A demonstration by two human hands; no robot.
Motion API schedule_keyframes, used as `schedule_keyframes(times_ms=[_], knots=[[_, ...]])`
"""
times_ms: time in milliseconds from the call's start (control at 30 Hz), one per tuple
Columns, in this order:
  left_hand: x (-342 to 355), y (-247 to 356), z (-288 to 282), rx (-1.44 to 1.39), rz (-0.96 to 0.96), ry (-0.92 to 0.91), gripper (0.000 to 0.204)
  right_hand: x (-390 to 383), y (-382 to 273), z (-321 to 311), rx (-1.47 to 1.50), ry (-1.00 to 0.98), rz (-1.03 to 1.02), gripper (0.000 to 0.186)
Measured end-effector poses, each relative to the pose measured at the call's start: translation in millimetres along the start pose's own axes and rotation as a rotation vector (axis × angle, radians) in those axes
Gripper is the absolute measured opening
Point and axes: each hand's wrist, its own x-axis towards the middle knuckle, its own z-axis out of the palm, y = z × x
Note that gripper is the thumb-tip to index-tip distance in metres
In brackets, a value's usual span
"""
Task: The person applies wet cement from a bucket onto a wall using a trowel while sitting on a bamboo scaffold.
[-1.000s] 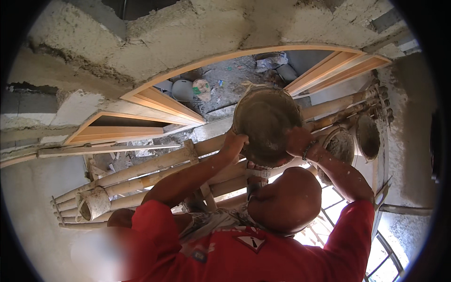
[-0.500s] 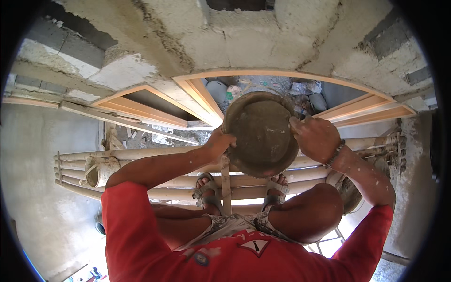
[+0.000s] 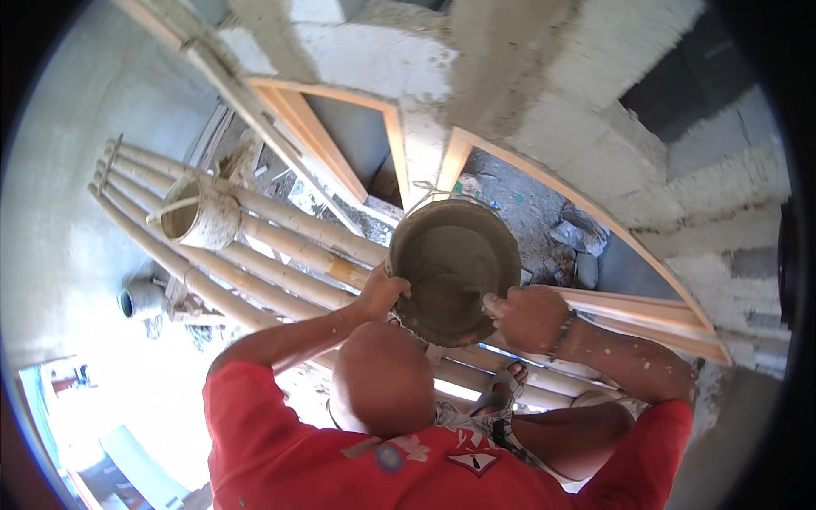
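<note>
Between my hands hangs a round, cement-caked bucket (image 3: 393, 246) with wet grey mortar (image 3: 450, 255) inside. My left hand (image 3: 384, 291) is closed on its left rim, with the thumb over the edge. My right hand (image 3: 531, 319), a dark bracelet at its wrist, is closed at the lower right rim, fingertips just inside the edge. The palm side of the right hand is hidden. My left knee (image 3: 382, 374) is raised close below the bucket, and my sandalled right foot (image 3: 503, 387) rests on the poles.
Bamboo-like poles (image 3: 297, 246) form the platform under me. Another mortar-stained bucket (image 3: 217, 225) lies tilted on them at left. Ahead are wood-framed openings (image 3: 391, 136) in a partly plastered wall (image 3: 586, 161). A dark round container (image 3: 143, 299) is farther down at left.
The view has swung round, so the platform and openings now slant. My left knee has risen toward the bucket. Both hands stay on the bucket, and the right has shifted lower along its rim.
</note>
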Motion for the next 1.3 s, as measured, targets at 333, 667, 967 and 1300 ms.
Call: schedule_keyframes(times_ms=[333, 667, 967, 1300], knots=[[-28.3, -47.2, -62.7, -0.535, 0.158, 0.378, 0.032, 173.6, -33.3, -0.6, -0.287, 0.151, -0.003, 0.029], [-35.1, -70.9, -116.2, -0.550, 0.331, 0.605, 0.040, 232.7, -99.3, 5.3, 0.157, -0.231, -0.122, 0.033], [-47.3, -79.7, -135.1, -0.768, 0.306, 0.658, 0.052, 280.9, -126.7, -40.7, -0.239, 0.068, -0.174, 0.027], [-42.4, -80.3, -131.0, -0.665, 0.339, 0.672, 0.059, 286.7, -117.0, 44.6, 0.030, -0.276, -0.293, 0.025]])
